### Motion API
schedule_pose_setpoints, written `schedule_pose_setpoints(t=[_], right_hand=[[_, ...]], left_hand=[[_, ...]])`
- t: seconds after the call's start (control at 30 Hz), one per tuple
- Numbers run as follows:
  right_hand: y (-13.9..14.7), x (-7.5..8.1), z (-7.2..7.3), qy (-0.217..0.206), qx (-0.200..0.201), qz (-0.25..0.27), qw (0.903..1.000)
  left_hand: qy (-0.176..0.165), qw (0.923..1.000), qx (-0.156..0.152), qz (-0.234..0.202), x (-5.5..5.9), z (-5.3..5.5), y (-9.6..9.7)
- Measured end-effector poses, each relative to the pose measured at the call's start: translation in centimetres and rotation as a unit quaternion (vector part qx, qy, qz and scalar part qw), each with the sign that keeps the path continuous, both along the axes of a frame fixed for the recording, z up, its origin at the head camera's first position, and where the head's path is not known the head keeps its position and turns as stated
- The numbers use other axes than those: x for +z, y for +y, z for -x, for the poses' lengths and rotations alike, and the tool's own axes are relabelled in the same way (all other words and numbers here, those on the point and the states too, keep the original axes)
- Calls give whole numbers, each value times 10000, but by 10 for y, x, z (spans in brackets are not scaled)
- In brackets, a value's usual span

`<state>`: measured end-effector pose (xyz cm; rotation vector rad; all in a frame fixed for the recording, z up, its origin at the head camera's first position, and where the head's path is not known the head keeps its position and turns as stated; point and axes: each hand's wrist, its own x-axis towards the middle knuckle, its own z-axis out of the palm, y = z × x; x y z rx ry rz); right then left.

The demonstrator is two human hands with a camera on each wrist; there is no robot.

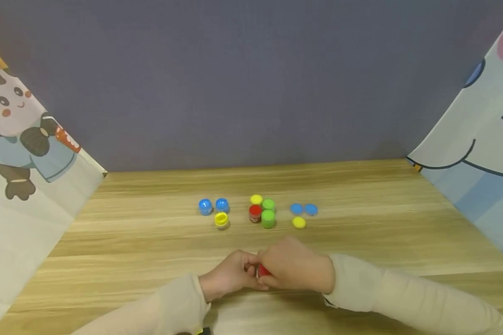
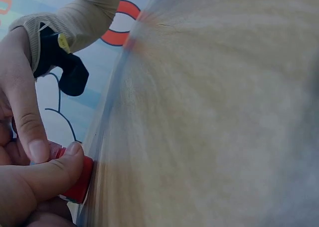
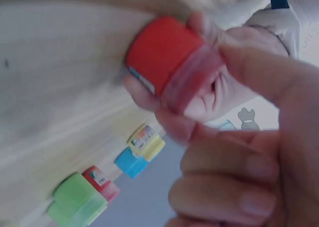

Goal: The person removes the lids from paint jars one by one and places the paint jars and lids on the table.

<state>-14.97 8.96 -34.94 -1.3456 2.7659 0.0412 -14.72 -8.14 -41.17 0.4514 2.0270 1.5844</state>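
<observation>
Both hands meet at one small red jar low over the wooden table, near its front. My left hand holds the jar's body, thumb on one side and fingers on the other. From the right, my right hand pinches the red lid between thumb and index finger; the lid sits on the jar. In the head view the right hand covers much of the jar. The left wrist view shows the left thumb pressed along the red jar.
Farther back stand two blue jars and a yellow jar, lids off. Mid-table is a cluster with a red jar, green jars and a yellow-topped one. Two blue lids and a yellow lid lie right.
</observation>
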Motion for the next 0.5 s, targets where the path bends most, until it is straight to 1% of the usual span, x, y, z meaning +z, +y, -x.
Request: schedule_pose_setpoints(t=[0.1, 0.23, 0.37, 0.5], right_hand=[[0, -4, -5, 209, -328, 321, 9987], [-2, -10, -12, 363, -712, 698, 9944], [-3, -14, -16, 523, -828, 793, 9920], [-4, -16, -16, 561, -892, 883, 9905]], left_hand=[[-47, 10000, 21, 2, 0, 0, 1], [-71, 9999, 118, 85, 1, 0, 0], [-54, 9998, 145, 159, 2, 0, 0], [-3, 9998, 104, 158, 1, 0, 0]])
